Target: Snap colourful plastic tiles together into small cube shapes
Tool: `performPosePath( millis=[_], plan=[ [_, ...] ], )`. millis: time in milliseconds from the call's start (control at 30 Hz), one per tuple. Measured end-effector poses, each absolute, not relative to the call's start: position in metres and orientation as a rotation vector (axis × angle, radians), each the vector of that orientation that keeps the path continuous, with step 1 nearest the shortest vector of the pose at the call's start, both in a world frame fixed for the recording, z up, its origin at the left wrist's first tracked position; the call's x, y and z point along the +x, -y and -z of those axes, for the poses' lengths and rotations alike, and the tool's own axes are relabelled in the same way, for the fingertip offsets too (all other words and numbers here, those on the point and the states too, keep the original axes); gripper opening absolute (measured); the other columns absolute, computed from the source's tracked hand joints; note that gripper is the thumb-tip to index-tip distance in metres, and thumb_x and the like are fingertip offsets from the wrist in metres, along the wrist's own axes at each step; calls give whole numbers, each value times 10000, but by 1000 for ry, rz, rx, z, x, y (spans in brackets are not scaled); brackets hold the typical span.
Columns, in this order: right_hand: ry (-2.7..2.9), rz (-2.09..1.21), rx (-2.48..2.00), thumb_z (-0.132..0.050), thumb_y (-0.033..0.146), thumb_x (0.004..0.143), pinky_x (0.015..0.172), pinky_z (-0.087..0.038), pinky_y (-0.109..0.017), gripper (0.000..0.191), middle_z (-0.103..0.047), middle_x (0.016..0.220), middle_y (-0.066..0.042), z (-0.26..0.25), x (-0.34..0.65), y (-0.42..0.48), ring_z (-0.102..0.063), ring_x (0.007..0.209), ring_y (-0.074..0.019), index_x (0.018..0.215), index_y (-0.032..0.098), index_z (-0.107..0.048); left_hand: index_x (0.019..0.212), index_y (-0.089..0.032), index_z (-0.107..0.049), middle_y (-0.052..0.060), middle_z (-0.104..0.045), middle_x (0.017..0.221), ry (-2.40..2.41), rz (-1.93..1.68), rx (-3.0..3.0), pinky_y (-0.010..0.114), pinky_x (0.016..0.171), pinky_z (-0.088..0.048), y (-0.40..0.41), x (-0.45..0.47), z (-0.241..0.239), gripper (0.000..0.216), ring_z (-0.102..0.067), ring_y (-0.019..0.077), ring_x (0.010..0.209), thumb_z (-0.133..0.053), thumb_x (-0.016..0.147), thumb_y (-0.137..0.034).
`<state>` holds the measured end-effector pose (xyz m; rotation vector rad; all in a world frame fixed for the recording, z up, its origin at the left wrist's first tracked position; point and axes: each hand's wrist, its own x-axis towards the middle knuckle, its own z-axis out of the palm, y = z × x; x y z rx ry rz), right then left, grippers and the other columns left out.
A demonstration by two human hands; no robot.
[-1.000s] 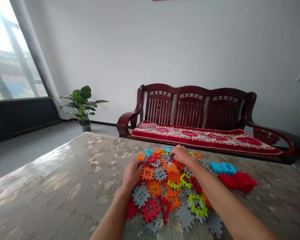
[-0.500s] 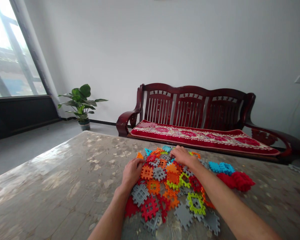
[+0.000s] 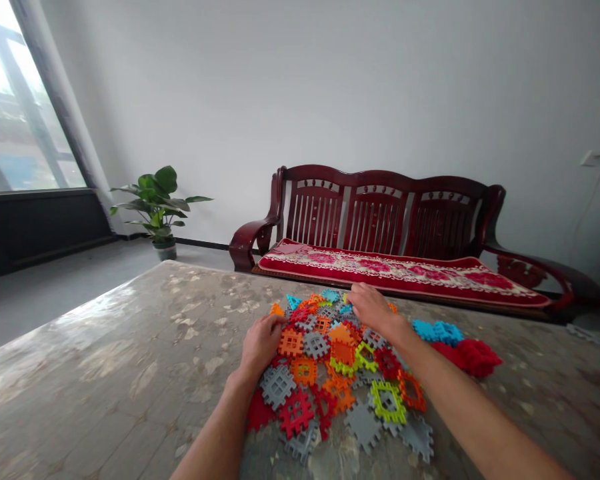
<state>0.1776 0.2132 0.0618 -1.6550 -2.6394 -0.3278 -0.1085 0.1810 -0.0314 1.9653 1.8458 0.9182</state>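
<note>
A heap of interlocking plastic tiles [image 3: 316,345] in orange, grey, red, yellow-green and blue lies between my hands. My left hand [image 3: 261,343] rests along the heap's left edge, close to an orange tile [image 3: 291,343]; its fingers are loosely bent over the edge tiles with no tile visibly gripped. At the far right side, my right hand [image 3: 371,308] reaches down with its fingers drawn together. A small blue piece [image 3: 347,309] and a bit of yellow-green show by its fingertips. What those fingertips hold, if anything, is hidden.
Right of my right forearm lie a group of blue tiles [image 3: 437,331] and a group of red tiles [image 3: 473,357]. The patterned tabletop [image 3: 105,373] extends left. Behind it stand a wooden bench [image 3: 357,213] with a red floral cover and a potted plant [image 3: 163,207].
My right hand has shifted slightly toward the far right side of the heap, uncovering more blue tile by its fingers. My left hand stays at the left edge. The view has turned slightly.
</note>
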Motion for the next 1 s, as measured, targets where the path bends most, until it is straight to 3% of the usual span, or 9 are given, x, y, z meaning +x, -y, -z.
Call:
performPosePath(
  millis=[133, 333, 433, 600, 833, 1000],
  plan=[
    [2536, 275, -1715, -520, 82, 818, 892, -397, -297, 267, -653, 1051, -88, -59, 195, -197, -558, 1057, -232, 962, 219, -699, 1009, -256, -723, 17, -725, 1105, -1848, -900, 1964, 259, 921, -449, -182, -109, 33, 299, -646, 174, 1041, -458, 877, -216],
    [2360, -70, -1864, -563, 127, 739, 846, -419, -270, 351, -707, 1077, -18, -45, 220, -180, -610, 1039, -203, 1027, 269, -702, 1001, -255, -724, 20, -728, 1119, -1867, -883, 1945, 269, 934, -448, -178, -107, 26, 298, -645, 181, 1050, -458, 872, -212],
    [2212, -89, -1935, -571, 251, 789, 894, -423, -291, 342, -704, 1155, -38, -44, 217, -178, -603, 1100, -221, 1112, 254, -683, 1000, -254, -727, 22, -730, 1117, -1874, -887, 1949, 274, 932, -452, -177, -106, 24, 311, -652, 186, 1043, -448, 869, -212],
    [2246, -28, -2044, -560, 530, 803, 887, -441, -370, 534, -695, 1177, -106, -42, 196, -180, -592, 1138, -302, 1240, 229, -615, 992, -257, -729, 16, -736, 1098, -1874, -874, 1961, 264, 915, -458, -177, -106, 24, 314, -660, 185, 1027, -441, 869, -231],
    [2252, -8, -2119, -625, 376, 750, 837, -452, -342, 456, -720, 1095, -89, -37, 186, -182, -639, 1053, -279, 1190, 258, -631, 1009, -271, -718, 13, -736, 1110, -1874, -855, 1970, 263, 909, -460, -179, -108, 25, 305, -654, 181, 1034, -445, 875, -240],
    [2207, 18, -2070, -597, 262, 789, 908, -438, -312, 532, -640, 1268, -94, -36, 189, -176, -592, 1155, -236, 1316, 233, -533, 1002, -264, -718, 15, -736, 1106, -1874, -853, 1996, 268, 926, -456, -180, -109, 27, 312, -655, 185, 1039, -438, 868, -238]
  ],
)
